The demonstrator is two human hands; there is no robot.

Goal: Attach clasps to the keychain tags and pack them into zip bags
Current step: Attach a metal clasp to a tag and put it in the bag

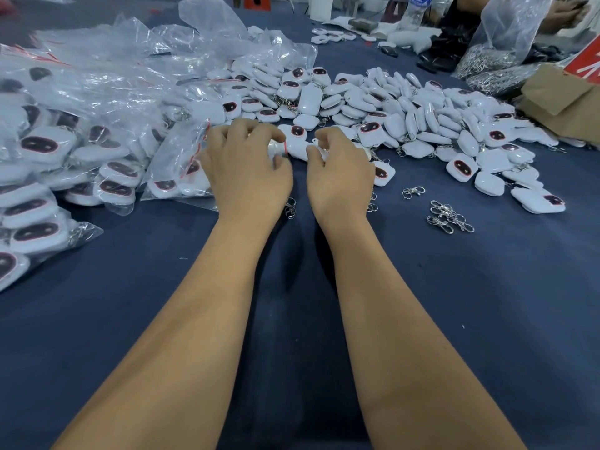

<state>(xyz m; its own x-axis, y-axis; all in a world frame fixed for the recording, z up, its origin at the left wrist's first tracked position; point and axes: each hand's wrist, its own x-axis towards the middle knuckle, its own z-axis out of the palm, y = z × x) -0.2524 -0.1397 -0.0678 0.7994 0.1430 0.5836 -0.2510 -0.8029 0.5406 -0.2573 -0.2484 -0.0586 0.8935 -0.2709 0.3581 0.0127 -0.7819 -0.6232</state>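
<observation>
Risk of spilled tags (297,147) at unsealed zip bag (181,164): left hand (246,170) fingers curled round its red-striped mouth, right hand (337,177) pinching one white tag.

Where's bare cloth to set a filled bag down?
Bare blue cloth lies left of the left forearm, below the packed zip bags, and right of the right forearm below the loose clasps. Beyond both hands, the tag pile is crowded.
</observation>
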